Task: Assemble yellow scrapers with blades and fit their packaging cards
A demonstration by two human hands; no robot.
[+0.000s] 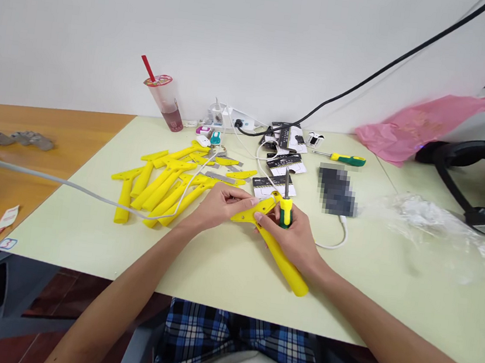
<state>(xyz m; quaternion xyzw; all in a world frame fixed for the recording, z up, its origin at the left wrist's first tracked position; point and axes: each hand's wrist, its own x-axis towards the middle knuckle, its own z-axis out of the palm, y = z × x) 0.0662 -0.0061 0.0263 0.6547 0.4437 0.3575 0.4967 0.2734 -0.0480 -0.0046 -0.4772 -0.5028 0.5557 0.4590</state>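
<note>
A yellow scraper is held in front of me, its wide head to the upper left and its handle slanting down to the right. My left hand pinches the left side of the head. Around the neck closes my right hand, thumb pressed on the head. The same hand also keeps a yellow-and-green screwdriver tucked in its fingers, shaft pointing up. Small holes show in the scraper's head. Left of my hands lies a pile of similar yellow scrapers, with loose yellow head plates and grey blades behind.
Black-and-white cards lie behind my hands, near a power strip. A second screwdriver, a phone and clear plastic are to the right. A drink cup stands back left; a grey cable crosses the scrapers.
</note>
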